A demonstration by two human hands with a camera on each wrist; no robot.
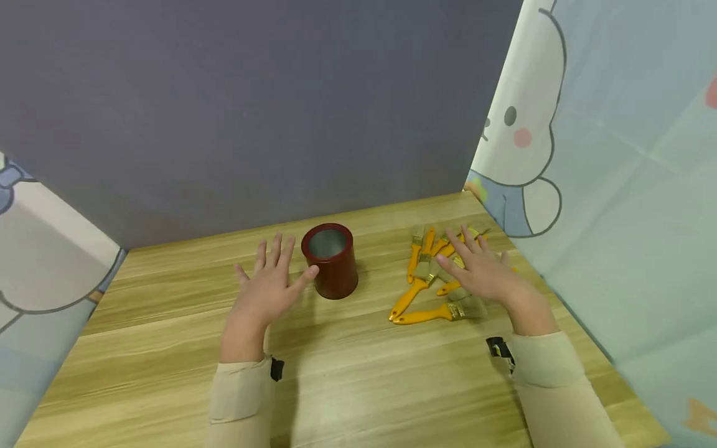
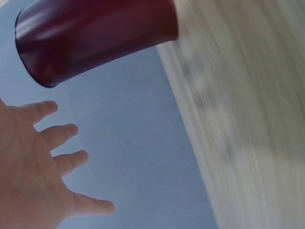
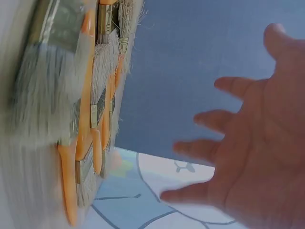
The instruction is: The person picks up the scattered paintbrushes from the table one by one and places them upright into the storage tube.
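Left hand [image 1: 267, 287]: fingers spread wide and straight, holding nothing, hovering low over the wooden table [image 1: 168, 348]. Its thumb tip lies just beside the red cylindrical cup [image 1: 331, 260], which stands upright at about 2 o'clock from the palm, mouth up and apparently empty. The left wrist view shows the cup's side wall [image 2: 95, 33] above the open fingers; whether the thumb touches it cannot be told.

Right hand [image 1: 486, 272]: likewise wide open, palm down, gripping nothing. It hangs over a loose pile of yellow-handled paintbrushes [image 1: 426, 292] lying flat, well apart from the cup at its 3 o'clock. The right wrist view shows the brushes [image 3: 90, 109] overlapping, bristles and ferrules crossing, with the fingers clear of them.

Assessment: the step in hand appears to be taking up a brush while steadying the cup. To do it well, single out an outlying brush at the pile's 7 o'clock edge, pinch its handle near the ferrule, and lift it clear without dragging neighbours. The left hand should close lightly round the cup wall so it does not tip.
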